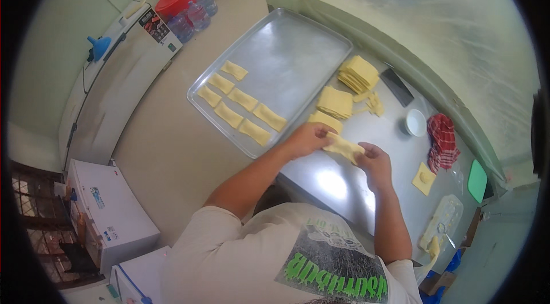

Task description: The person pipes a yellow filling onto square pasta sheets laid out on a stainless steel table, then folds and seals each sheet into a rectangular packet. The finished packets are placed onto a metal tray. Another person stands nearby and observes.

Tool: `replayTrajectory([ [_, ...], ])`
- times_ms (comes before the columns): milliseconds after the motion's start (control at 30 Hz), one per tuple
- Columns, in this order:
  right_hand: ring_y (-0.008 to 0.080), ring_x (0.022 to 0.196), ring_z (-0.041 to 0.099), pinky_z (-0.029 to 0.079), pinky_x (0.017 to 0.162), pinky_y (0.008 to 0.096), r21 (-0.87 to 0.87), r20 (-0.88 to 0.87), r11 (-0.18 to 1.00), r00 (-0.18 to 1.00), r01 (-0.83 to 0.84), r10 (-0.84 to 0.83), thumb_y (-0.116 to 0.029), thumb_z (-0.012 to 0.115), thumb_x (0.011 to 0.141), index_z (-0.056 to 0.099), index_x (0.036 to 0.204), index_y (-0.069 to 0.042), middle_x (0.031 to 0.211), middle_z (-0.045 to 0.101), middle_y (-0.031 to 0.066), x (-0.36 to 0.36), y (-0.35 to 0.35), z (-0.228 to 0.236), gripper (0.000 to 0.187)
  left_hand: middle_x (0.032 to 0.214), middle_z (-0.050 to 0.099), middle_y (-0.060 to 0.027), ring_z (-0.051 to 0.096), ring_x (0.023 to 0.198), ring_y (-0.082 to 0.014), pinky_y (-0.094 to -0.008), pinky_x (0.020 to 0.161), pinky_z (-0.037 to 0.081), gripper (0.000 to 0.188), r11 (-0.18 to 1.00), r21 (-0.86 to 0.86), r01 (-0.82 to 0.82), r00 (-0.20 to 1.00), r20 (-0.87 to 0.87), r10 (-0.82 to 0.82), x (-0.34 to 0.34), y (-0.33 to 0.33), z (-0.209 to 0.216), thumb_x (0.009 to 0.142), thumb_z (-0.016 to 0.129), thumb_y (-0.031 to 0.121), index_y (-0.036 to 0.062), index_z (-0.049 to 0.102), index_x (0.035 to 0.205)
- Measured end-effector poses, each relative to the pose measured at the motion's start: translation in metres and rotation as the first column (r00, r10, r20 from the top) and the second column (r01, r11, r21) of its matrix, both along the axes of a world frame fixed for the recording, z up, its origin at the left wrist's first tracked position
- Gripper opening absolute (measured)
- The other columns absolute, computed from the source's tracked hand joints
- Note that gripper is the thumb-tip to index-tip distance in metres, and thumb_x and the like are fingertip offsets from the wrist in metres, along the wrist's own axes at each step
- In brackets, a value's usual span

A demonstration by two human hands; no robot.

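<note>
A filled, folded pastry parcel [344, 147] of pale yellow dough is stretched between my hands, above the near part of the metal table [326, 181]. My left hand [309, 140] pinches its left end, and my right hand [374, 164] pinches the right end. Just beyond are stacks of square dough sheets [335, 103], with dough strips [375, 103] beside them. To the left, several similar parcels [242, 99] lie in rows on a large metal tray [289, 43]. A single dough square [424, 178] with a lump of filling on it lies to the right.
A dark flat scraper-like piece [396, 87] and a white bowl [415, 123] stand near the wall. Farther right are a red checked cloth [442, 142], a green board [476, 181] and a pale tray [444, 218] with a metal utensil. White chest freezers [117, 204] stand at left.
</note>
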State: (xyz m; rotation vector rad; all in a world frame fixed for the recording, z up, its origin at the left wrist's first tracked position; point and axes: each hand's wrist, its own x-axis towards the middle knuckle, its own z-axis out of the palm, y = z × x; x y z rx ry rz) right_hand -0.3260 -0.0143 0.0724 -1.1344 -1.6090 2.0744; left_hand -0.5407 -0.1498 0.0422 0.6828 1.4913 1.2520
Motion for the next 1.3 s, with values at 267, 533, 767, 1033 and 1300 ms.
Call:
replayTrajectory([
  [267,0.0155,0.083,0.069,0.057,0.073,0.0276,0.125,-0.034,0.989,0.997,0.08,-0.076,-0.011,0.074,0.09,0.069,0.119,0.006,0.097,0.073,0.0108,-0.266,-0.073,-0.043,0.033,0.103,0.074,-0.0114,0.07,0.089,-0.015,-0.029,0.076,0.058,0.029,0.974,-0.049,-0.222,0.916,-0.352,0.191,-0.239,-0.057,0.004,0.095,0.071,0.017,-0.0026,0.072,0.117],
  [533,0.0141,0.074,0.07,0.057,0.068,0.0287,0.224,0.185,0.973,0.978,0.054,-0.097,-0.011,0.076,0.088,0.071,0.112,0.004,0.092,0.073,0.0089,-0.361,-0.093,-0.081,0.029,0.103,0.073,-0.0173,0.07,0.096,-0.0322,-0.0405,0.086,0.056,0.022,0.938,-0.16,-0.308,0.76,-0.635,0.141,-0.316,-0.064,-0.032,0.092,0.068,0.011,0.002,0.066,0.112],
  [767,0.0279,0.085,0.071,0.057,0.078,0.0365,0.509,0.297,0.853,0.954,-0.116,-0.047,-0.009,0.076,0.084,0.071,0.114,0.002,0.095,0.073,0.014,-0.363,-0.097,-0.075,0.032,0.107,0.072,-0.0167,0.07,0.096,-0.0307,-0.0396,0.083,0.056,0.024,0.975,-0.153,-0.164,0.649,-0.761,-0.01,-0.321,-0.067,-0.039,0.091,0.067,0.005,0.004,0.066,0.115],
  [1033,0.0384,0.108,0.062,0.051,0.094,0.0461,0.843,0.228,0.482,0.97,-0.237,0.078,-0.007,0.058,0.092,0.066,0.116,-0.005,0.11,0.067,0.0181,-0.342,-0.11,-0.076,0.025,0.121,0.066,-0.0214,0.062,0.113,-0.0397,-0.0459,0.097,0.05,0.026,0.999,-0.041,0.012,0.445,-0.895,-0.042,-0.311,-0.073,-0.041,0.1,0.053,0.01,0.0024,0.066,0.122],
  [1300,0.0364,0.1,0.067,0.052,0.09,0.0472,0.903,0.204,0.366,0.975,-0.223,0.092,-0.003,0.061,0.085,0.07,0.111,-0.007,0.108,0.07,0.0158,-0.296,-0.1,-0.054,0.028,0.127,0.065,-0.0201,0.06,0.12,-0.038,-0.0452,0.105,0.047,0.031,0.993,0.098,-0.069,0.37,-0.922,0.116,-0.303,-0.074,-0.058,0.1,0.049,0.005,-0.0011,0.063,0.127],
])
